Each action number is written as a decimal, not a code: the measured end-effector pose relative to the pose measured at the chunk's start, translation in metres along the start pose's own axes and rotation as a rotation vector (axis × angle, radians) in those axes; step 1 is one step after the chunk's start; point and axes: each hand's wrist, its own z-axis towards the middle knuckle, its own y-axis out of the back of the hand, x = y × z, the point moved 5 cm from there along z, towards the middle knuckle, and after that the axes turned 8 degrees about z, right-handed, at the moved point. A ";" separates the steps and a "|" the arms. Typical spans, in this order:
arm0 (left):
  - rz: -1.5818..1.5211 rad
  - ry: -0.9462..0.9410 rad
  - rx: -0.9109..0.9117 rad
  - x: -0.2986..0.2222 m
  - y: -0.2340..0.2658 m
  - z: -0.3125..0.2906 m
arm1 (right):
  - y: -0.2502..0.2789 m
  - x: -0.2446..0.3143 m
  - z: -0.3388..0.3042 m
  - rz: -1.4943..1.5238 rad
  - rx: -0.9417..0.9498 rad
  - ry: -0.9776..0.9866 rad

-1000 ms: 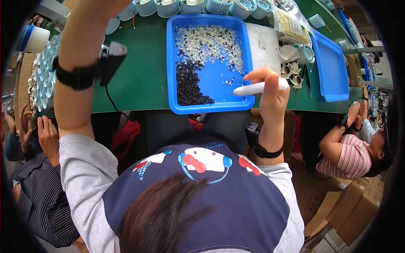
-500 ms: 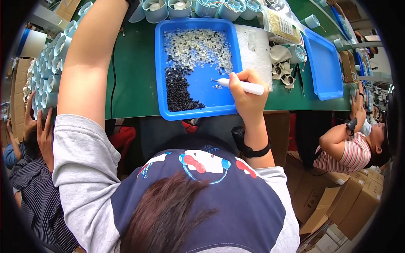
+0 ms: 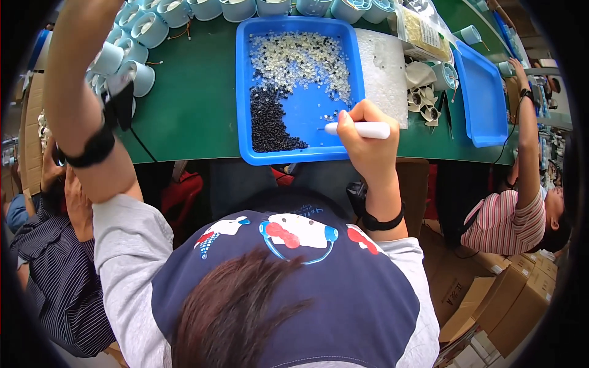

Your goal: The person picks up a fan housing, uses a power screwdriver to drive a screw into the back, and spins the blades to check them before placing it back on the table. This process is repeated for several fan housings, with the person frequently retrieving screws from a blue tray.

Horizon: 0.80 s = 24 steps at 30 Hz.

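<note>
A white pen-shaped tool (image 3: 362,129) with a thin metal tip lies in the closed fingers of my right hand (image 3: 375,142). Its tip hovers over the bare lower right of a blue tray (image 3: 301,158). Clear beads (image 3: 300,58) spread across the tray's far half with dark ones mixed in, and black beads (image 3: 265,122) are heaped at the near left. A few loose clear beads sit just above the pen tip. My left arm (image 3: 69,80), blurred, rises past a black wrist strap and leaves at the top left. The left fingers are out of frame.
Light blue cylindrical housings (image 3: 147,30), some with wires, line the table's back and left. Right of the tray are white foam (image 3: 381,73), a bag of pale pellets (image 3: 423,34), beige parts (image 3: 423,98) and another blue tray (image 3: 485,104). People sit on both sides.
My left arm has swung left and back, bringing its wrist strap into view lower down. The pen has dropped slightly nearer to me. The view has shifted a little.
</note>
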 end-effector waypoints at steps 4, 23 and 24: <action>0.187 0.228 -0.031 0.042 0.003 -0.083 | 0.006 0.006 -0.008 -0.142 0.094 0.010; 0.063 0.425 0.069 0.027 -0.032 -0.165 | -0.029 0.007 -0.009 0.172 0.088 -0.001; 0.063 0.426 0.069 0.024 -0.032 -0.167 | -0.029 0.007 -0.009 0.172 0.089 -0.001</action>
